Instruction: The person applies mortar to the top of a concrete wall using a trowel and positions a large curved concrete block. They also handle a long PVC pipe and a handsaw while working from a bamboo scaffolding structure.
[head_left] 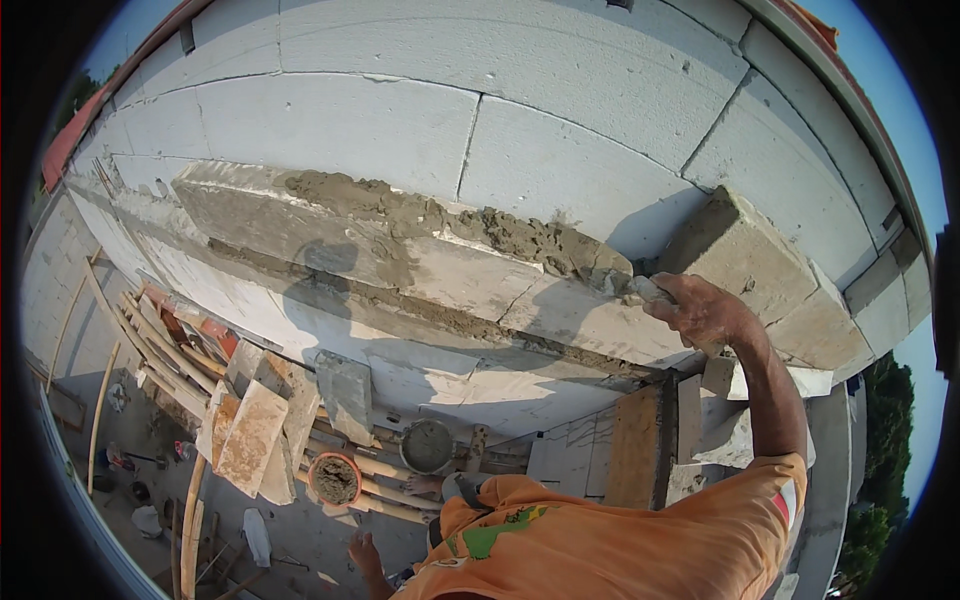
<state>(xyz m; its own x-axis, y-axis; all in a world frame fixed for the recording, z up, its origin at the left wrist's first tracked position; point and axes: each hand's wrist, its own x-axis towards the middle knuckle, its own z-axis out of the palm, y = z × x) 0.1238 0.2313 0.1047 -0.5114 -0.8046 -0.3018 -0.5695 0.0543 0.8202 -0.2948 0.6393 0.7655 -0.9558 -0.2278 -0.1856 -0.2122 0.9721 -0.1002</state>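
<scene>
My right hand [705, 308] is closed round the handle of a mortar trowel [610, 272], its arm stretched out to the right. The trowel's blade rests at the right end of a thick bed of wet grey mortar [520, 237]. That mortar lies along the top of a row of grey blocks [465, 285] against the white block wall [380, 130]. Low in the picture, my left hand [366, 555] hangs beside my body with its fingers loosely apart, holding nothing I can see.
Bamboo scaffold poles [170, 345] run below on the left, with loose block slabs [255, 435] stacked on them. An orange tub of mortar [334, 480] and a dark bucket [427, 446] stand near my feet. Larger blocks [740, 255] jut out at the wall's right end.
</scene>
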